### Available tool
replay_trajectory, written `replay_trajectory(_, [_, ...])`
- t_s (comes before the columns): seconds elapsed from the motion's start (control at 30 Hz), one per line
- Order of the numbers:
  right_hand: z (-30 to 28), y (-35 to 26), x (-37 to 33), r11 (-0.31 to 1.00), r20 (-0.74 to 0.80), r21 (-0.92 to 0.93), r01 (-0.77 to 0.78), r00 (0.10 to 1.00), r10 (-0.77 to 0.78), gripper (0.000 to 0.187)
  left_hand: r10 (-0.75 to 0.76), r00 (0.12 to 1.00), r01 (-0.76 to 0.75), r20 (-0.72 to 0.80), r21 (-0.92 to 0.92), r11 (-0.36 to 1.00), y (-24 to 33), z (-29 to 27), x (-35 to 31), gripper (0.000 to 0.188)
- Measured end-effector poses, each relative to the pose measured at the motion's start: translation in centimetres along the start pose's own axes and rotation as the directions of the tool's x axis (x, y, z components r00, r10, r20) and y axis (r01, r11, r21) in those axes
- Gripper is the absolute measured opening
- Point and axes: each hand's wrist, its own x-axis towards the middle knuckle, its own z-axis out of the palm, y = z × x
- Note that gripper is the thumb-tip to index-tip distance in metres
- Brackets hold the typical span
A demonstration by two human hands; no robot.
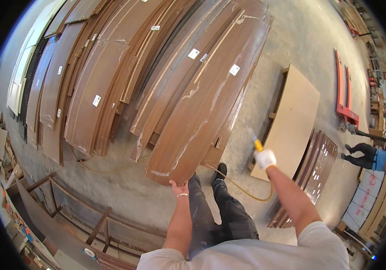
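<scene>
My bare left hand (179, 188) grips the near end of a long brown wood panel (206, 108), its fingers curled round the edge. The panel leans at the front of a stack, with loose clear film and a white label on its face. To the right, my right hand (265, 158) wears a white glove and is closed round a yellow tool (258, 145). The tool's pale tip is blurred, so I cannot tell its kind. A yellow hose (247, 193) curves over the floor and disappears behind my right forearm; its connection to the tool is hidden.
More brown panels (94, 90) lean in rows on the left. A pale board (294, 108) and a dark panel pile (312, 175) lie to the right. Beyond stand a red pallet jack (342, 90) and another person (372, 157). A metal frame (105, 218) is at lower left.
</scene>
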Motion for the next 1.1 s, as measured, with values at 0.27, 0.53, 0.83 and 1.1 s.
replay_trajectory(0.27, [-7.8,-1.3,5.0,0.860,-0.270,0.507,0.050,0.957,0.103,0.039,0.028,0.996,-0.020,-0.081,0.098,0.995,7.9,-9.7,-6.2,0.074])
replay_trajectory(0.53, [0.9,-4.6,-1.1,0.768,0.070,0.636,-0.082,0.996,0.048,0.033,-0.039,0.998,0.029,0.041,0.221,0.975,14.5,-13.1,-16.1,0.090])
replay_trajectory(0.83, [0.6,-5.4,-0.7,0.309,0.227,0.930,-0.200,0.972,-0.055,0.026,0.086,0.964,-0.168,0.250,0.329,0.929,15.6,-13.1,-23.7,0.085])
replay_trajectory(1.1, [-1.8,-9.8,7.8,0.325,0.024,0.946,-0.002,0.998,-0.064,0.033,0.032,0.934,-0.162,0.355,0.342,0.926,8.7,-15.5,-34.7,0.067])
